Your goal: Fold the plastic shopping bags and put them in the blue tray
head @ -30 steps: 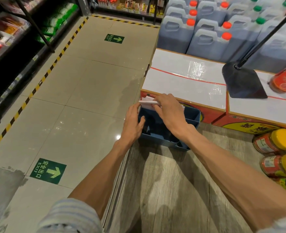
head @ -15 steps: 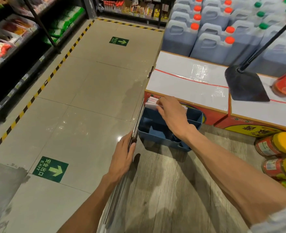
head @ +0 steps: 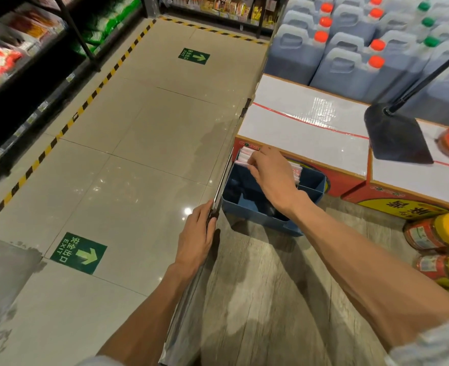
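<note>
Now, right hand (head: 267, 178): fingers curled on the folded bags (head: 244, 157) in the tray (head: 260, 220), seemingly pinching them
Left hand (head: 197, 233): fingers straight, resting on the counter edge (head: 218, 191)

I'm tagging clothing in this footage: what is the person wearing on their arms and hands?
Both forearms are bare from the elbow down. Pale, light-coloured short sleeves show at the bottom edge, one on the left arm and one on the right arm. The left hand and right hand wear no gloves; no watch or wristband shows on either wrist.
</note>
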